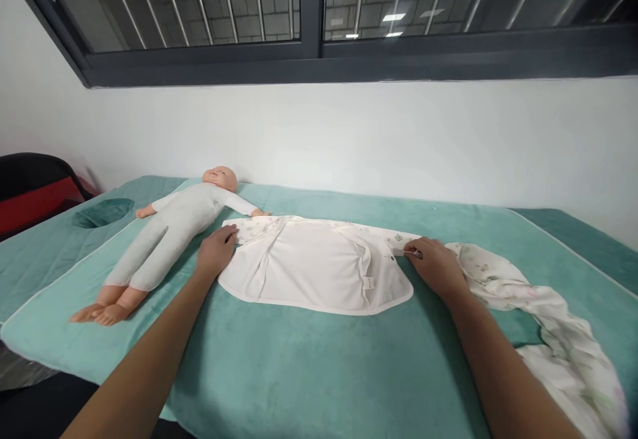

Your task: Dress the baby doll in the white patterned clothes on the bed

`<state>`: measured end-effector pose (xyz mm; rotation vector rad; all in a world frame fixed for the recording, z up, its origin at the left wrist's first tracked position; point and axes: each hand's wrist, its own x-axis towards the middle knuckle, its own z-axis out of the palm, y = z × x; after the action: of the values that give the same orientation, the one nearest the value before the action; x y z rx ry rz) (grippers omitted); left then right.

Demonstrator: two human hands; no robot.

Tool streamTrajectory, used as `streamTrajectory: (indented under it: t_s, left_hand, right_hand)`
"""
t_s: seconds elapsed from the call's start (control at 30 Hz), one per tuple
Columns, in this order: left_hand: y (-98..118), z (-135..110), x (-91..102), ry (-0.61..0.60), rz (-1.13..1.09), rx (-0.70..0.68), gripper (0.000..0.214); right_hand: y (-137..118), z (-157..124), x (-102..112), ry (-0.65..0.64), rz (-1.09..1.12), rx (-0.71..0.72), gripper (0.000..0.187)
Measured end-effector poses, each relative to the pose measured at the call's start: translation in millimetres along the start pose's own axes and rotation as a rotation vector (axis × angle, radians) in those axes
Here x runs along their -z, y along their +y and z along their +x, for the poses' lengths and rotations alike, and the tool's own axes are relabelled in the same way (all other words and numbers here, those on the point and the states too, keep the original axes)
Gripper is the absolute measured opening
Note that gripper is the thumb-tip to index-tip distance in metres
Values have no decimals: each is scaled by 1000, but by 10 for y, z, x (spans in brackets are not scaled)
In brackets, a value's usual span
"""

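A white baby shirt (314,266) lies spread open on the green padded bed cover, its plain inner side facing up and a small label near its right side. My left hand (217,250) is at the end of the left sleeve, fingers curled down on the cuff. At the other end, my right hand (435,265) pinches the right sleeve's cuff between thumb and fingers. Just left of the shirt lies a baby doll (172,230) on its back, in a white bodysuit, one hand touching or close to the left sleeve.
To the right, a crumpled printed cloth (538,306) curves toward the near edge. A green bed cover (319,366) lies under everything, with a round dip at the far left. A white wall (349,140) and barred window stand behind; a black and red object (40,193) sits at left.
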<state>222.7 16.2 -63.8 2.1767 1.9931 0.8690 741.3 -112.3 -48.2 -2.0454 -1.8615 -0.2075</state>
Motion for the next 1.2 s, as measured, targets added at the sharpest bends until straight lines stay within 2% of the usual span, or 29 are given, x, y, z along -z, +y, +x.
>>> streamTrajectory:
  t_s: [0.17,0.23,0.3,0.4,0.5,0.57,0.7,0.83,0.9,1.0,1.03,1.1,1.2]
  left_hand:
    - [-10,4,-9,4,-3,-4,37]
    - [-13,2,-7,2,-5,-1,37]
    - [-15,1,-5,1,-6,3,37]
    - [-18,4,-3,-3,-9,3,38]
    - [-15,7,-2,-7,-11,0,38]
    - [-11,7,-2,-6,-10,0,37]
    - [-4,3,0,3,-10,4,37]
    - [-4,0,-1,6,-5,4,37]
    - [-1,1,-2,10,-2,5,37]
    - [18,-10,2,24,2,12,39]
    - [27,-21,8,31,3,16,40]
    - [49,-58,28,48,5,5,41]
    - [78,-139,73,97,16,-59,40]
  right_hand:
    - [-53,1,42,236,-26,-36,29]
    - [-62,3,46,274,42,-102,28]
    - [-47,13,38,289,108,-227,26]
    - [6,36,5,192,125,-422,35]
    - [64,52,-52,46,146,-498,41]
    - [97,63,-94,61,213,-486,38]
    - [159,114,-150,245,385,-470,36]
    - [165,168,-148,263,344,-451,37]
    - [101,164,-133,298,287,-383,41]
    - [-96,123,-133,341,192,-153,44]
    - [-173,108,-149,303,176,-65,44]
    - [-306,86,-200,141,164,55,45]
    - [-392,71,-265,-79,129,83,48]
